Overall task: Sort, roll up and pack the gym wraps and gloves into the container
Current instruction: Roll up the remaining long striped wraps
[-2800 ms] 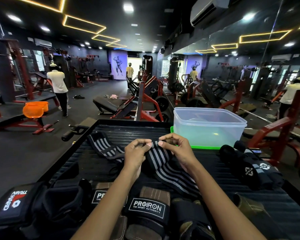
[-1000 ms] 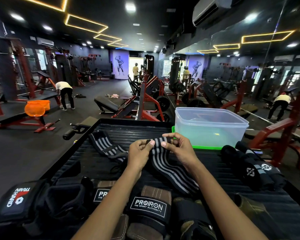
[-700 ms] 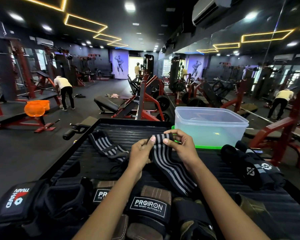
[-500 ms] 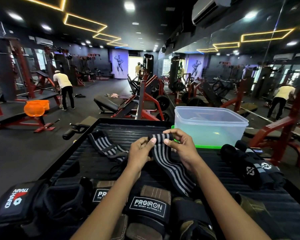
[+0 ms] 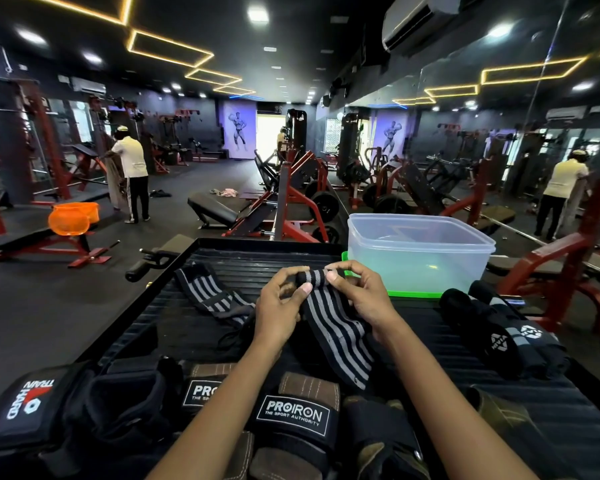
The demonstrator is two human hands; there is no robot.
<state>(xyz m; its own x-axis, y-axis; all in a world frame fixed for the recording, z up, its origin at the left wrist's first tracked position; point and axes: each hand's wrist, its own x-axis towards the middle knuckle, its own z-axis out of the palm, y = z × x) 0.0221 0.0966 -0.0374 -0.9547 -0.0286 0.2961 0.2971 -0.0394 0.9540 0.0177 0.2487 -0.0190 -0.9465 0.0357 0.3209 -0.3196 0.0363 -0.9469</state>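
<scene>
A black glove (image 5: 293, 419) at the near edge has a black label with white letters: "PROIRON", and under it in small letters "THE SPORT AUTHORITY". A second glove (image 5: 205, 386) just to its left has the same label, but an arm hides part of it, so only "PRO" and "THE SP" can be read. On the far left, a black pad (image 5: 26, 403) shows "TRAIN HARD" in white, upside down from this view, with red marks. On the right, the rolled wraps (image 5: 510, 341) carry white logos; their small letters are too small to read.
</scene>
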